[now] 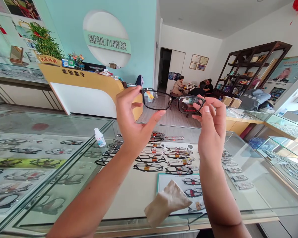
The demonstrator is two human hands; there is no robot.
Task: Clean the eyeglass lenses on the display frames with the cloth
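A pair of black-framed eyeglasses is held up above the glass display case, lenses facing me. My left hand grips the left end of the frame between fingers, its thumb stretched out below the left lens. At the other end, my right hand pinches the right side near the hinge, with fingertips showing behind the right lens. Below the hands, on the case top, lies a crumpled beige cloth. A small white spray bottle stands on the glass to the left of my left forearm.
Rows of eyeglasses fill the glass display case. Another glass case stands at right. A yellow-and-white cashier counter is behind at left. Several people sit at a table at the back, near a dark shelf.
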